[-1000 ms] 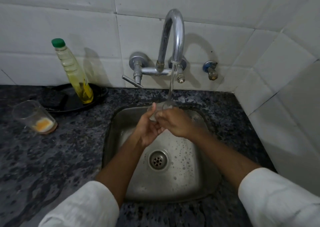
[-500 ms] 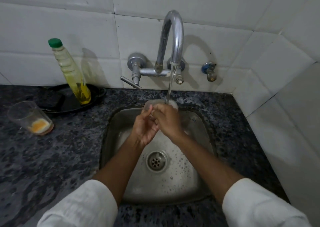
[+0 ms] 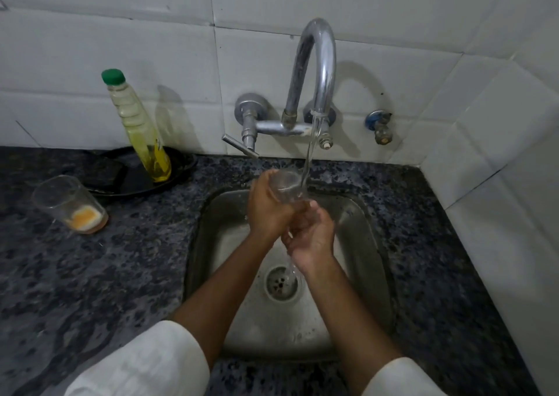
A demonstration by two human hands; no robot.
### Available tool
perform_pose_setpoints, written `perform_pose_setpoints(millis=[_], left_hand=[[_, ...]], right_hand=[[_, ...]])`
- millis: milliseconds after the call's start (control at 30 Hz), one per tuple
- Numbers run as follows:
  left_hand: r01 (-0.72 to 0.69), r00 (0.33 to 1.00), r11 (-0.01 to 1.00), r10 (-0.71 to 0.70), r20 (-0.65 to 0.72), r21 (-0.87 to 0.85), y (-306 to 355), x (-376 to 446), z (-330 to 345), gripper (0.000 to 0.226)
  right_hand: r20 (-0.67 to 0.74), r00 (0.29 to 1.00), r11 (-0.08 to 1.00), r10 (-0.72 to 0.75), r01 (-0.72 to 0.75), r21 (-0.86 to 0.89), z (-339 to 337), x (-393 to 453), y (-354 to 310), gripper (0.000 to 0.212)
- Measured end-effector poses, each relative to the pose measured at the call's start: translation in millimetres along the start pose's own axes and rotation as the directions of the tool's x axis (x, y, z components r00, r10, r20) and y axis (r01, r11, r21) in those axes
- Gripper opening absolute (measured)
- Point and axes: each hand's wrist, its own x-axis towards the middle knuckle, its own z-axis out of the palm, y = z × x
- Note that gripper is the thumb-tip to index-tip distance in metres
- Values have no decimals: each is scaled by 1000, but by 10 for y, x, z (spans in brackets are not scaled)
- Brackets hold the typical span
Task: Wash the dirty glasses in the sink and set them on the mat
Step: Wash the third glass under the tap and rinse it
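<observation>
While my left hand [image 3: 269, 211] grips the wet glass [image 3: 286, 185] and right hand [image 3: 311, 238] rubs its base, it may slip into the sink [image 3: 357, 223].

Both forearms reach forward, white sleeves pushed up near the elbows. The left hand [image 3: 267, 211] sits higher, fingers curled round the glass [image 3: 286, 185], back of the hand facing up. The right hand [image 3: 311, 238] tucks in just below and beside it, palm turned up, fingers bent toward the left hand, touching it.
</observation>
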Motion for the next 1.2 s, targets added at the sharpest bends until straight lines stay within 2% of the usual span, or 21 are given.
perform_pose_setpoints(millis=[100,200,233,300,333,367,433,500,533,600,633,667,700,767,833,933,1000,1033,1100,1167,1200], left_hand=[[-251,967,944,253,20,216,39,-51,-27,80],[-371,928,920,363,84,125,41,-36,-90,78],[-345,936,936,339,91,66,30,-34,-132,76],[-163,979,987,163,122,-5,-13,2,-259,67],[-22,980,999,31,197,-47,-41,27,-333,63],[142,941,983,-99,324,-113,-89,56,-398,62],[367,791,920,-233,566,-135,-160,87,-472,64],[297,717,955,-223,660,0,-186,129,-426,57],[221,715,974,-193,672,45,-166,136,-378,48],[149,741,988,-139,657,41,-123,153,-295,46],[148,759,989,-121,640,11,-123,178,-271,53],[153,776,988,-109,621,-18,-119,197,-269,60],[149,790,988,-102,604,-28,-120,221,-276,63],[130,797,991,-98,596,-11,-96,246,-270,63],[99,840,994,-61,539,-41,-26,220,-188,58],[36,972,985,5,235,-167,44,66,76,33],[-27,997,992,36,64,-126,19,-14,179,27],[-19,995,992,31,97,-123,-10,-5,176,31],[52,937,991,-6,349,-123,-38,80,43,51],[141,766,981,-26,642,-129,-86,221,-158,68],[172,683,973,-7,731,-152,-82,252,-221,64]], right_hand=[[-23,999,999,39,-39,8,32,67,13,33],[-15,1000,1000,10,-10,-9,84,125,-75,32],[-23,999,998,-33,32,-46,83,145,-133,27],[-3,982,955,-188,182,-234,70,145,-301,18],[77,956,867,-284,290,-404,70,135,-404,16],[205,916,716,-344,397,-574,78,119,-499,17],[475,832,376,-288,554,-743,143,62,-652,20],[621,775,139,-120,632,-762,203,23,-731,21],[693,720,22,-36,694,-720,207,14,-747,21],[789,606,-342,101,766,-544,169,7,-793,21],[791,596,-533,140,718,-447,158,-7,-835,20],[781,605,-660,153,651,-375,160,-27,-884,20],[773,612,-699,165,626,-346,161,-45,-927,20],[772,613,-608,170,681,-407,155,-73,-982,25],[789,610,-461,69,721,-518,144,-72,-940,28],[759,615,-369,-213,669,-645,128,-57,-652,22],[734,594,-305,-330,669,-678,152,-82,-533,19],[736,586,-288,-338,680,-674,151,-89,-549,18],[773,572,-296,-275,715,-634,146,-114,-691,19],[797,578,-268,-175,751,-603,134,-138,-846,20],[796,589,-242,-135,760,-603,133,-140,-878,20]])
